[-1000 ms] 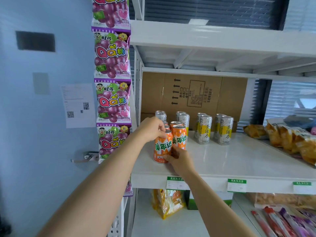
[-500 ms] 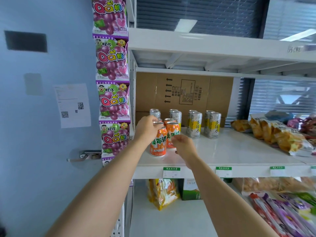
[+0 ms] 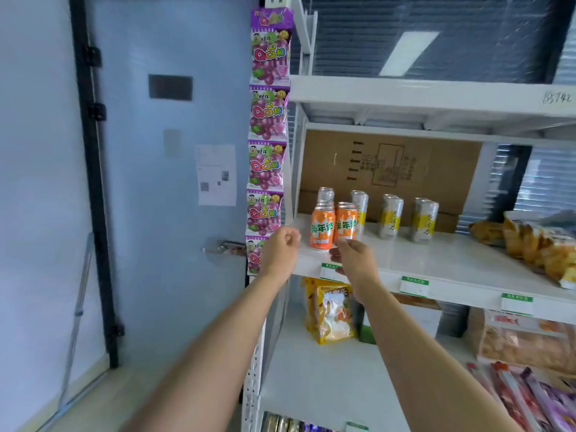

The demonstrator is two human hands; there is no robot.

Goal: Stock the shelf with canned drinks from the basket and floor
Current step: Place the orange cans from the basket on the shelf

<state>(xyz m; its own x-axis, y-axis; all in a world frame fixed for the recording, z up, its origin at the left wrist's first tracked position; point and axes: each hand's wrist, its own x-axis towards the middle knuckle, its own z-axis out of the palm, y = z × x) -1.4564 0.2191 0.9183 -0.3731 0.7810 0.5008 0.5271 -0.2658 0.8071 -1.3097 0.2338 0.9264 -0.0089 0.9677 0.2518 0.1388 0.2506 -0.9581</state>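
- Blue door (image 3: pixel 140 213) with a paper notice (image 3: pixel 216 174) fills the left; a strip of purple sweet packets (image 3: pixel 268 163) hangs down the rack's end post.
- Left hand (image 3: pixel 280 252) hovers just beside the shelf (image 3: pixel 452 260) edge, fingers (image 3: pixel 291 236) loosely curled and holding nothing, clear of the cans.
- Orange cans (image 3: pixel 322 227) stand upright in two short files at the shelf's front left, the files touching.
- Right hand (image 3: pixel 357 263) sits at the foot of the right-hand file, fingers (image 3: pixel 343 242) bent but not wrapped round a can; contact cannot be told.
- Handling, judged: full cans are rigid, fairly heavy, smooth-sided and easily toppled; grip round the mid-body and set down flat.
- Silver-and-yellow cans (image 3: pixel 391 218) stand behind and to the right, against a cardboard sheet (image 3: pixel 436 169); these limit how far back a file can go.
- Snack bags (image 3: pixel 536 244) lie at the far right, well apart.
- Yellow snack bag (image 3: pixel 332 310) stands on the tier below.
- Basket is not in view.
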